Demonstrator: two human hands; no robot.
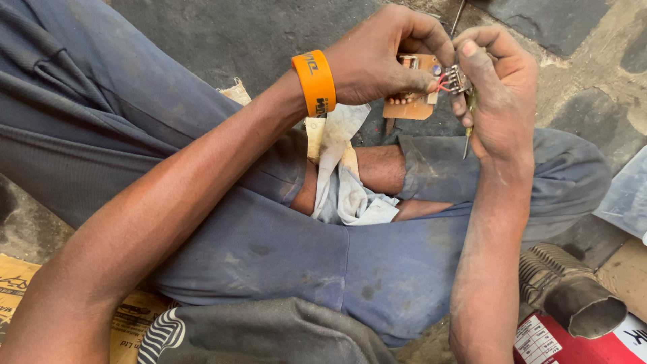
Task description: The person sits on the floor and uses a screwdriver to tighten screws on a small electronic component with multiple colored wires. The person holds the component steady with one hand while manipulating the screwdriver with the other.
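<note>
My left hand (377,57), with an orange wristband (315,82), grips a small brown circuit board (412,104) with red wires. My right hand (495,87) pinches a small metal component (456,79) at the end of those wires. The same hand holds a thin screwdriver (467,138), whose shaft points down past the palm. Both hands meet above my crossed legs in blue-grey trousers (269,243).
A dirty white cloth (344,168) lies draped over my leg. At the lower right stand a grey ribbed hose end (573,290) and a red container (566,340). Cardboard (20,283) lies at the lower left on the stone floor (236,34).
</note>
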